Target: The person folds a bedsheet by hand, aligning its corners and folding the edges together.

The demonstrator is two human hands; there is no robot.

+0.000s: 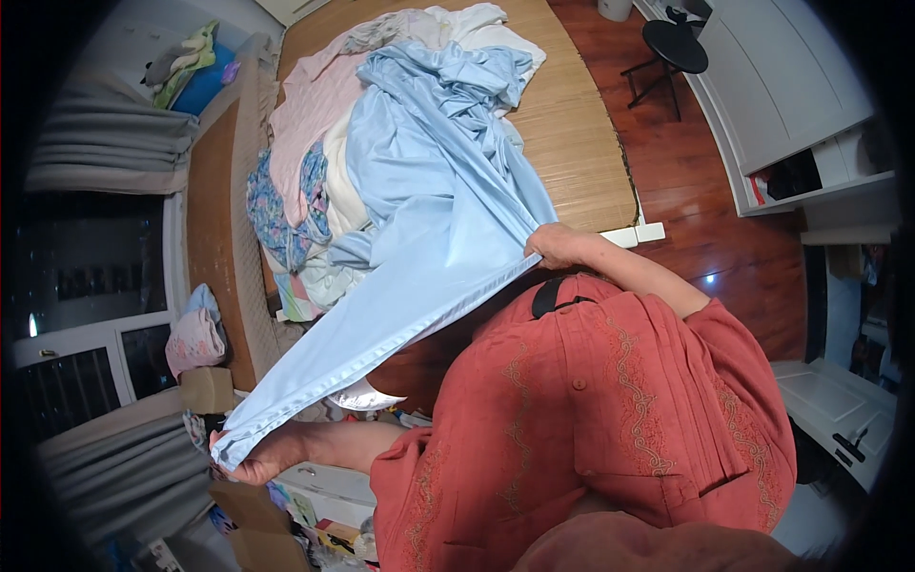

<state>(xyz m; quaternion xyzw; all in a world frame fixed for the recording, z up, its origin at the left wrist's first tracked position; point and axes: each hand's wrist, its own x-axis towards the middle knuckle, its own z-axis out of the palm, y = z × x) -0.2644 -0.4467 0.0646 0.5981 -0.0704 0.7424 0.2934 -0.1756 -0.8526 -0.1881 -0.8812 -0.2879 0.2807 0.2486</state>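
Observation:
A large light-blue satiny sheet (419,214) lies bunched on the bed and is drawn out toward me. Its hemmed edge stretches taut between my two hands. Out to the lower left, my left hand (255,456) is closed on a corner end of the sheet. Near the bed's front right corner, my right hand (558,246) grips the same edge farther along. Under and behind the blue cloth are a pale pink cloth (310,105), a blue floral cloth (286,205) and white fabric (491,29).
The bed has a tan woven mat (572,143). A black stool (675,48) stands on the reddish wooden floor (681,181), near white cabinets (801,76). To the left are grey curtains (105,133), a window (86,257) and a pink-and-blue bundle (197,334). Cardboard boxes (253,515) sit at lower left.

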